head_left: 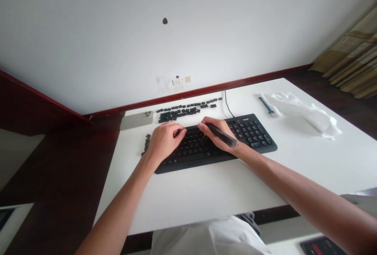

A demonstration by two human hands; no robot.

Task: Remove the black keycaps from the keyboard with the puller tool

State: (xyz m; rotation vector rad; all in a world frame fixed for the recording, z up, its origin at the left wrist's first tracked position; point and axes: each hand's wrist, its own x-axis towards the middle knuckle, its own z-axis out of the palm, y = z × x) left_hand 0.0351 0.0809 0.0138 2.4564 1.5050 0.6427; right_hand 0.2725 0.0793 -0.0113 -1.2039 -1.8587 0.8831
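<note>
A black keyboard lies on the white table, partly hidden under both hands. My right hand is closed around a black-handled tool, its handle slanting back toward my wrist. A thin wire-like loop shows by its fingers, over the keys. At the keyboard's upper left, my left hand is closed in a pinch. Something dark shows between its thumb and fingers, too small to name. Loose black keycaps lie in rows behind the keyboard, and more keycaps sit just left of my left hand.
A phone lies face down at the table's back left. To the right are a blue-handled brush and a crumpled white plastic bag. The keyboard cable runs to the back edge, near the wall with its sockets.
</note>
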